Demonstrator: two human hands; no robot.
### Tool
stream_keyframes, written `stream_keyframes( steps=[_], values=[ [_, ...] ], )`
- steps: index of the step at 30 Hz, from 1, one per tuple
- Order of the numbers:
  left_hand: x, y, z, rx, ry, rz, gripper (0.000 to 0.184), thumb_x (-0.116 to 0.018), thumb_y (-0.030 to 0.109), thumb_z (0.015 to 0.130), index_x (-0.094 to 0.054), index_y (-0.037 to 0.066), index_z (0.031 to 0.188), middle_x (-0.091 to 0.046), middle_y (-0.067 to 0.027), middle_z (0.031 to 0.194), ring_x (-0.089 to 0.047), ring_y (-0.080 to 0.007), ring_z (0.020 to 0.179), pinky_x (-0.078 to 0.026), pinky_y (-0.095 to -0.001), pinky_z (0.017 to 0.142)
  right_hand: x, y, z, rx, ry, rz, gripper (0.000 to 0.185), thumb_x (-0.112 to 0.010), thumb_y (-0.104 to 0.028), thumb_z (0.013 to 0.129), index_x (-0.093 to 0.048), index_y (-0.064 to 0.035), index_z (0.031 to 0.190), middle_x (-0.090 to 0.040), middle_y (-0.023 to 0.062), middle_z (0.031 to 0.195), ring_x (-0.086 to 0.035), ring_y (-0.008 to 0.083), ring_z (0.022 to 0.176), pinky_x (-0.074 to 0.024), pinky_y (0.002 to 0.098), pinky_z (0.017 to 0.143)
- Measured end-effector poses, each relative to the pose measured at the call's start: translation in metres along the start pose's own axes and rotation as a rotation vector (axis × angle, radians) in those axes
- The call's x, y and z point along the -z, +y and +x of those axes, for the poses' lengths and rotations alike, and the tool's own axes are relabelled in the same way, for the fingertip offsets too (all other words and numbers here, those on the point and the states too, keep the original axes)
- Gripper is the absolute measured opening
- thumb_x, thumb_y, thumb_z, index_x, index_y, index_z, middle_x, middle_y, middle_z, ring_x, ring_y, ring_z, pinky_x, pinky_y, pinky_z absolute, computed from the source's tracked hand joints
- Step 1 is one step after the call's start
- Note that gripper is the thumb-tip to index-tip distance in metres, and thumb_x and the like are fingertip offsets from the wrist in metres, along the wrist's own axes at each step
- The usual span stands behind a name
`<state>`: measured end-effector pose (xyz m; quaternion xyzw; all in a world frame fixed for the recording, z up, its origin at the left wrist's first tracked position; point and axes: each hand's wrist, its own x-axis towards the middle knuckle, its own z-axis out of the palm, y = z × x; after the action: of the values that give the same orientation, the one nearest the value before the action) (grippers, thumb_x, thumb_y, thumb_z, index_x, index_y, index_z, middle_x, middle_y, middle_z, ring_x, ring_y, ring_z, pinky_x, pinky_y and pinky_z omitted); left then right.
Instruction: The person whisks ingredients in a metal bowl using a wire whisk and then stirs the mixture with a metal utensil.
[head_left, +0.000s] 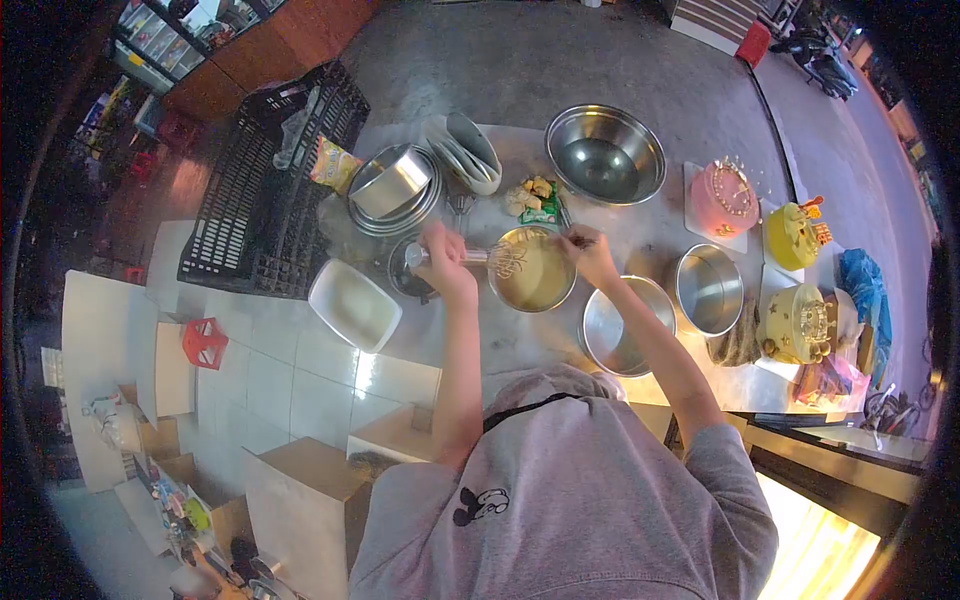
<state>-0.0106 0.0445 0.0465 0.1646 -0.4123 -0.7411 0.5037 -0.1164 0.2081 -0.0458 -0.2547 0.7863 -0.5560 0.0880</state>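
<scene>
My left hand (pixel 445 262) is closed round the metal handle of a whisk (pixel 510 258). The wire end is over the left side of a round metal bowl (pixel 497 290) that holds a pale yellow batter (pixel 542 275). My right hand (pixel 592 252) is closed at the bowl's right rim. Something dark and thin shows at its fingers, too small to make out. Behind the bowl lie a green packet (pixel 540 209) and some pale yellow lumps (pixel 524 198). A round metal pan (pixel 628 335) sits under my right forearm.
At the back stands a large steel bowl (pixel 606 155); another round tin (pixel 709 290) is on the right. Decorated cakes, pink (pixel 725 197) and yellow-green (pixel 795 237), line the right side. Stacked pans (pixel 392 185), a white tub (pixel 355 305) and a black crate (pixel 275 190) are left.
</scene>
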Motion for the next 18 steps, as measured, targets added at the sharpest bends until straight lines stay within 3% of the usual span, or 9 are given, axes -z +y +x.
stream_keyframes(
  steps=[4,6,9,10,13,16,18],
  values=[
    [-0.002,0.000,-0.002,0.017,0.014,-0.023,0.035,-0.052,0.011,0.075,-0.029,0.012,0.048,-0.031,0.0010,0.043,-0.030,-0.0074,0.040,-0.023,-0.0212,0.040,0.000,0.014,0.003,-0.074,-0.157,0.211,0.028,-0.048,-0.023,0.082,-0.054,0.0011,0.068,-0.052,0.0050,0.053,-0.049,0.0106,0.048,-0.0399,0.0229,0.045],
    [-0.002,-0.002,-0.001,0.026,0.015,-0.045,0.034,-0.052,0.011,0.074,-0.030,0.012,0.049,-0.031,0.0012,0.044,-0.030,-0.0073,0.040,-0.024,-0.0210,0.040,0.005,0.029,0.009,-0.385,-0.204,0.458,0.041,-0.043,-0.033,0.083,-0.053,0.0015,0.063,-0.052,0.0078,0.052,-0.050,0.0131,0.043,-0.0406,0.0237,0.041],
    [0.000,-0.003,-0.002,0.013,0.008,-0.049,0.033,-0.052,0.010,0.074,-0.030,0.012,0.050,-0.032,0.0016,0.045,-0.030,-0.0071,0.041,-0.024,-0.0207,0.041,0.017,0.037,0.012,-0.354,-0.015,0.619,0.051,-0.036,-0.041,0.084,-0.052,0.0009,0.060,-0.053,0.0107,0.051,-0.050,0.0153,0.039,-0.0411,0.0248,0.038],
    [0.000,-0.002,-0.002,-0.007,-0.015,-0.036,0.033,-0.052,0.010,0.074,-0.030,0.012,0.050,-0.032,0.0017,0.046,-0.030,-0.0069,0.041,-0.024,-0.0206,0.041,0.018,0.033,0.008,-0.360,0.006,0.588,0.053,-0.031,-0.040,0.086,-0.045,-0.0019,0.052,-0.053,0.0126,0.052,-0.050,0.0178,0.041,-0.0413,0.0256,0.043],
    [-0.002,-0.003,-0.002,0.033,-0.010,-0.031,0.032,-0.052,0.010,0.074,-0.030,0.012,0.050,-0.032,0.0019,0.046,-0.030,-0.0069,0.041,-0.025,-0.0205,0.042,0.026,0.036,-0.002,-0.477,-0.195,0.486,0.051,-0.032,-0.040,0.086,-0.044,-0.0033,0.052,-0.054,0.0126,0.053,-0.050,0.0177,0.040,-0.0407,0.0253,0.043],
    [-0.002,-0.006,-0.002,0.072,-0.006,-0.074,0.032,-0.053,0.010,0.074,-0.031,0.012,0.051,-0.031,0.0021,0.045,-0.030,-0.0067,0.041,-0.025,-0.0207,0.042,0.023,0.034,-0.007,-0.431,-0.004,0.522,0.051,-0.033,-0.042,0.085,-0.043,-0.0050,0.052,-0.054,0.0120,0.053,-0.050,0.0177,0.040,-0.0406,0.0245,0.043],
    [-0.003,-0.007,-0.002,0.086,-0.020,-0.114,0.031,-0.053,0.010,0.074,-0.032,0.012,0.052,-0.031,0.0022,0.046,-0.030,-0.0067,0.041,-0.025,-0.0207,0.042,0.017,0.038,-0.013,-0.389,-0.010,0.506,0.051,-0.033,-0.043,0.084,-0.044,-0.0052,0.052,-0.054,0.0117,0.052,-0.050,0.0175,0.040,-0.0406,0.0243,0.043]
  ],
)
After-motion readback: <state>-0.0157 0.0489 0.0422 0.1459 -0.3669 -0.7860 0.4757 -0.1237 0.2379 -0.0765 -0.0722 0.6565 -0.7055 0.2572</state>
